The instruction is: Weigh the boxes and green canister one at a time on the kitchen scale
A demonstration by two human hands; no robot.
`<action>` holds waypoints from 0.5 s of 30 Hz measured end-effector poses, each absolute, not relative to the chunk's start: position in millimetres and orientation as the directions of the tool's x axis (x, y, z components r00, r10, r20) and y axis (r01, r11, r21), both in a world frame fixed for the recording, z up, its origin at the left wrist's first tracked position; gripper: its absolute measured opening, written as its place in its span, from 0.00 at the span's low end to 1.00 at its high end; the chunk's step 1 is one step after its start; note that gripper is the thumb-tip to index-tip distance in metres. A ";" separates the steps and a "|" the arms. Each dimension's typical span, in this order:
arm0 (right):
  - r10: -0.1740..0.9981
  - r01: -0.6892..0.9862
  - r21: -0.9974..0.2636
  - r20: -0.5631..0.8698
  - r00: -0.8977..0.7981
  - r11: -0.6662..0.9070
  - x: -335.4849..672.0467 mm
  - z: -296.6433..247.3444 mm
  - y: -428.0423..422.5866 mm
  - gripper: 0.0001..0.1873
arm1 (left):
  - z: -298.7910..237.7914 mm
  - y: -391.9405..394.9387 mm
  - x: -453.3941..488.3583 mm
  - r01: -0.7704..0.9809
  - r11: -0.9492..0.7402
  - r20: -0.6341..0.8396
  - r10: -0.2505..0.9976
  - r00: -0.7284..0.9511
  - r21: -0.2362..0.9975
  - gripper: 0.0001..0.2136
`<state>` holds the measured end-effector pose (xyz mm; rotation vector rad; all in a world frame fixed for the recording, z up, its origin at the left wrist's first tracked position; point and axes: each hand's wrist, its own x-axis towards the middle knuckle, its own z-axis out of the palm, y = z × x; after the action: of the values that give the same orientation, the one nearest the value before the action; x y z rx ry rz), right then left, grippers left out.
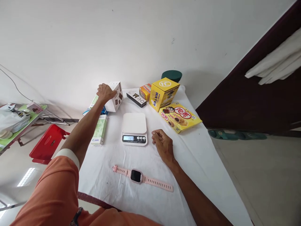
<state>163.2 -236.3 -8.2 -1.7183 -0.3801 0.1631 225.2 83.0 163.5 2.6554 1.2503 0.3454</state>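
My left hand (105,93) reaches to the back left of the table, bent round a white box (117,99) with brown squares printed on it. Its thumb lies across the box, and some fingers are partly hidden. Beside the kitchen scale (134,123), my right hand (163,145) rests on the white cloth with its fingers curled in and nothing visible in them. The scale's pan is bare and its lit display seems to read 337. A pink-strapped smartwatch (136,176) lies flat in front of the scale.
Behind the scale are a black-and-white box (136,99), an orange box (145,91), a yellow cube box (164,93) and a flat yellow snack box (180,117). A green-and-white carton (99,130) lies at left. A red folding chair (48,142) stands beyond the table.
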 end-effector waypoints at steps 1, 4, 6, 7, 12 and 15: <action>0.341 0.161 -0.977 0.104 0.934 -0.142 163.4 -7.6 -236.3 0.18 | 157.5 83.2 227.8 0.740 -0.617 0.138 0.785 0.605 0.266 0.37; 0.342 0.160 -0.977 0.103 0.934 -0.142 164.2 -6.6 -236.1 0.18 | 139.8 84.8 232.8 0.740 -0.624 0.198 0.781 0.592 0.251 0.34; 0.342 0.157 -0.978 0.102 0.934 -0.136 164.9 -6.8 -236.1 0.17 | 131.4 86.4 233.1 0.722 -0.653 0.228 0.757 0.612 0.230 0.33; 0.342 0.155 -0.979 0.101 0.934 -0.133 165.2 -7.0 -236.1 0.17 | 129.0 86.7 232.6 0.709 -0.669 0.235 0.743 0.627 0.222 0.33; 0.342 0.156 -0.979 0.102 0.934 -0.134 165.9 -7.5 -235.8 0.16 | 128.1 71.2 238.8 0.501 -0.857 0.389 0.504 0.771 0.116 0.36; 0.347 0.159 -0.978 0.103 0.932 -0.135 165.6 -6.9 -236.0 0.16 | 120.3 47.1 260.4 0.216 -0.976 0.393 0.184 0.901 -0.039 0.33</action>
<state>165.6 -236.0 -6.9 -1.7124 -0.3855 0.1694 260.4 47.1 120.3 3.1420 0.3306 0.6363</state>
